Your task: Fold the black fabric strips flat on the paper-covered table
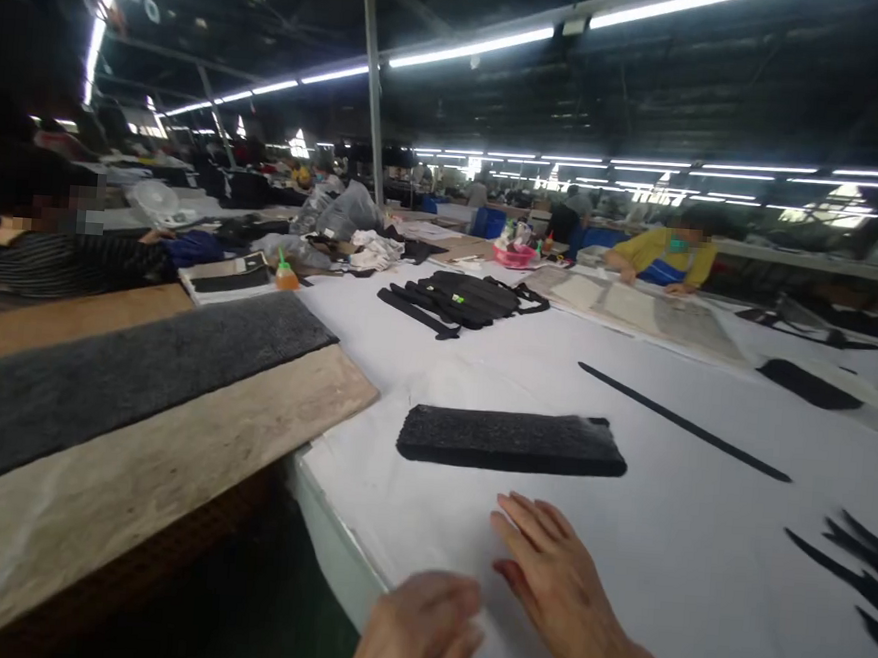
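Note:
My right hand [553, 578] is over the white table surface [664, 545] with its fingers stretched out and nothing in them. Just beyond its fingertips lies a dark grey fabric piece [510, 440], a flat rectangle with a black front edge. My left hand [418, 628] is lower, near the table's front edge, with bent fingers smeared by motion; whether it holds anything is not visible. Neither hand touches the fabric piece. To the right of it, a thin black strip [680, 421] lies slanted.
Left, a board [283, 413] bears a long dark grey fabric panel [142, 373]. Black fabric pieces [471, 298] are heaped farther back. A bottle of orange liquid [286, 276] stands beyond the board. Black strips [858, 569] lie far right. A person in yellow [655, 256] works across the table.

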{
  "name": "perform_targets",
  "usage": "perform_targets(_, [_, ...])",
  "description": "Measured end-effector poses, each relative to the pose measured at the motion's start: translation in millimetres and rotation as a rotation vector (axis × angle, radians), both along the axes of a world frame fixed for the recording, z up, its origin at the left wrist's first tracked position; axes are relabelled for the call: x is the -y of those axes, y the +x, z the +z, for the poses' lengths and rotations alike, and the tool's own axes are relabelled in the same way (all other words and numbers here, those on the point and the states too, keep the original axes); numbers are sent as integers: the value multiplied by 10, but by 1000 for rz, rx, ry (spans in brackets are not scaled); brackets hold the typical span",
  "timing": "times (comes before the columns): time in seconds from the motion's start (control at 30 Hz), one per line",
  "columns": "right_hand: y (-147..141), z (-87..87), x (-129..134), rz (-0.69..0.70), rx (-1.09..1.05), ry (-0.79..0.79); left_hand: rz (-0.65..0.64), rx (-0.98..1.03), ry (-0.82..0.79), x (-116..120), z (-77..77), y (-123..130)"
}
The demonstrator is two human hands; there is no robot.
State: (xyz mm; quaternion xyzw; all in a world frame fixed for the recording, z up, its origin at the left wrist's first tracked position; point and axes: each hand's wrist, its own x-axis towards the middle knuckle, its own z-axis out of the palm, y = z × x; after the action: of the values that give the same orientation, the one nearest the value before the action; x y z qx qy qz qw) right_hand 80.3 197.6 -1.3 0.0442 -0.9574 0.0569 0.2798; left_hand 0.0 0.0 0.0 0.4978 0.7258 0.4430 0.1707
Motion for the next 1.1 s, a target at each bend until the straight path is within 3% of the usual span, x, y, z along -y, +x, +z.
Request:
perform_targets(0.1, [-141,-155,-85,-78,107,9,168,-637,-19,-107,-75,-348])
perform_targets(0.2, [-342,-262,-93,-105,168,-25,207,-894,-142,-227,-208,-605])
perform_targets(0.43, [-530,-409,-113,-237,232,-181,240,-831,-277,-338,-467,-717])
perform_targets(0.87, [-597,-267,-76,-222,272,-122,287,-699,-317,-380,-465,-738])
perform_targets(1.1, [-657,-264,-44,-211,224,-131,313,-734,-302,-329,-442,-757])
